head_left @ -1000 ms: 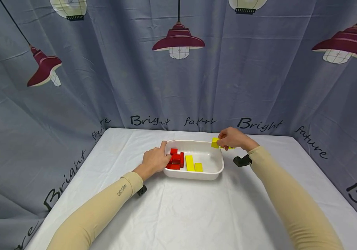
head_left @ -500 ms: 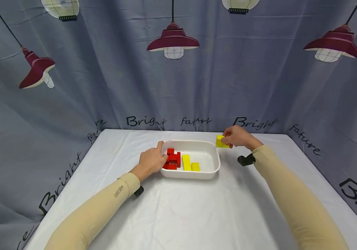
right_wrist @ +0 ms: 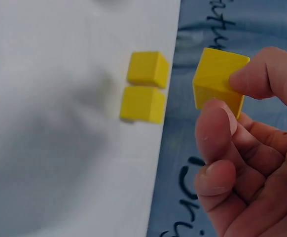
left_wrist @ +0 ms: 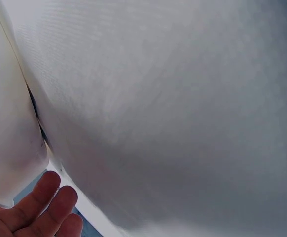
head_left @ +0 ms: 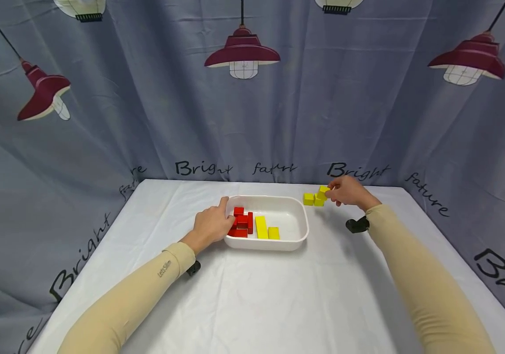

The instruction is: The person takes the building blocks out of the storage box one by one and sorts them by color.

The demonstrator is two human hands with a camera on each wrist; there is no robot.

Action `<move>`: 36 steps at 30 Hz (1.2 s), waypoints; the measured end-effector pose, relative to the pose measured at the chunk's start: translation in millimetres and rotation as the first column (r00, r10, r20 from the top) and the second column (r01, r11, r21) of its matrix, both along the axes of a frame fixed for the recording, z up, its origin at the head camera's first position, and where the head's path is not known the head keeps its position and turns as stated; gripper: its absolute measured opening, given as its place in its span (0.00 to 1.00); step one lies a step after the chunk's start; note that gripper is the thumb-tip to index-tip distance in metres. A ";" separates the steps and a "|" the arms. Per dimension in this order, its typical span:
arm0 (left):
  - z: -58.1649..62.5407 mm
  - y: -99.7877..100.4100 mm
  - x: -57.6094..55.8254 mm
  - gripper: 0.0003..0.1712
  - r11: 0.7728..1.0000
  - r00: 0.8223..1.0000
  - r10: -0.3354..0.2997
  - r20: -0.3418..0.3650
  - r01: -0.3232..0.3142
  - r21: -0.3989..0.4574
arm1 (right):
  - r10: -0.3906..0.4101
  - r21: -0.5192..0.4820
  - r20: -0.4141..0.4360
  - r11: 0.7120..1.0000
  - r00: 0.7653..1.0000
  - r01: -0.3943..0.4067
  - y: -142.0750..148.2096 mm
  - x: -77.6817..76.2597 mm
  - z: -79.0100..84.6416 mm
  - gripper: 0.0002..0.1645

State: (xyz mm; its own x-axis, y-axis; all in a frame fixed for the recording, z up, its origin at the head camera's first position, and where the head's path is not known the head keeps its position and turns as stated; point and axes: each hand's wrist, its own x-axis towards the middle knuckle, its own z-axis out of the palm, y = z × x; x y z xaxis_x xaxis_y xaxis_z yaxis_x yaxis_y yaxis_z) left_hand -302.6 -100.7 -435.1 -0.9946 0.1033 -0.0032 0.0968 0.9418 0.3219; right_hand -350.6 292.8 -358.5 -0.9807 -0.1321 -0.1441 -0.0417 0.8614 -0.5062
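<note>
A white tray stands toward the back of the white table. Its left side holds several red blocks; right of them lie a long yellow block and a short yellow block. My left hand grips the tray's left end, thumb over the rim; its other fingers show below the white wall in the left wrist view. Beyond the tray's back right corner, my right hand pinches a yellow cube between thumb and fingertip. Two more yellow cubes sit side by side on the table beneath.
The white tablecloth covers the whole table, and its back edge runs close behind the yellow cubes. A grey-blue curtain with printed lamps hangs behind and at both sides. Black wrist-worn devices sit under both wrists.
The yellow cube my right hand had by the tray's corner now sits on the table beside another. That hand has shifted right and pinches a different cube. The left hand keeps its grip.
</note>
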 end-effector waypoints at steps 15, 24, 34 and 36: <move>1.7 2.1 -3.6 0.37 1.000 1.000 0.004 -0.014 -0.005 -0.015 | -0.087 0.004 -0.028 0.996 0.996 0.087 31.2 -7.4 -30.3 0.31; -0.2 3.6 -0.8 0.36 1.000 1.000 -0.005 -0.023 0.005 -0.020 | -0.119 0.053 -0.055 0.991 0.991 0.121 41.8 -10.3 -51.4 0.30; 0.1 1.9 2.2 0.37 1.000 1.000 0.006 -0.017 -0.006 -0.023 | -0.109 0.106 -0.042 0.988 0.993 0.113 37.3 -16.8 -65.8 0.29; 1.0 1.9 2.2 0.38 1.000 1.000 0.007 -0.014 -0.007 -0.020 | -0.109 0.106 -0.030 0.988 0.994 0.112 35.8 -18.3 -66.6 0.29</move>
State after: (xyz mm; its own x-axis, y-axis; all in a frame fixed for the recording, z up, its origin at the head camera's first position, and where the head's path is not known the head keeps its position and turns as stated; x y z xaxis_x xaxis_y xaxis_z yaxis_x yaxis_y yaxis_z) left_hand -300.4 -98.7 -434.1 -0.9953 0.0965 0.0086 0.0946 0.9487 0.3016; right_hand -368.9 328.6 -425.2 -0.9918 -0.0079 -0.1278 0.0457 0.9107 -0.4105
